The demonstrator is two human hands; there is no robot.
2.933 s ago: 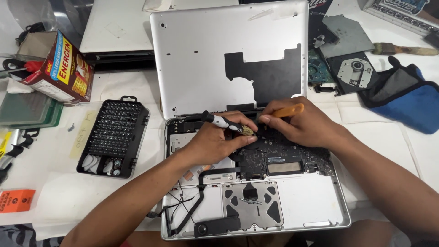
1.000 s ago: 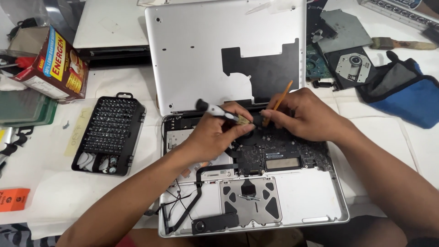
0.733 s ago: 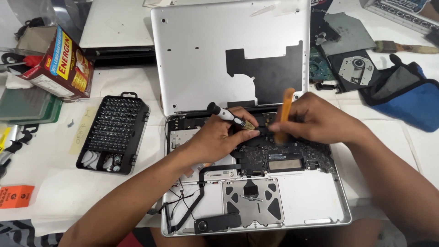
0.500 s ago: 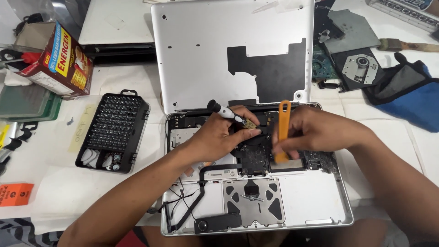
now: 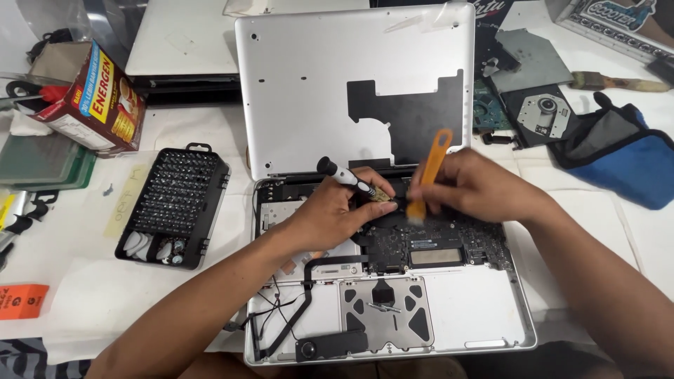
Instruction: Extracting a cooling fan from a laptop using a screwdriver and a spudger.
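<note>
While left hand [image 5: 330,214] pinches the screwdriver [image 5: 347,179] | right hand [image 5: 477,189] closed on light, stiff orange pry tool [image 5: 428,175] mid-shaft | logic board [image 5: 428,242] fragile, touch edges only.

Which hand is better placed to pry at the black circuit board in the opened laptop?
Probably the right hand: it holds the orange pry tool with its tip down on the circuit board. The left hand is occupied by a small screwdriver.

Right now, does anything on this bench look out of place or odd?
Loose screws lie on the trackpad underside in the opened laptop, free to roll. Otherwise nothing stands out.
</note>
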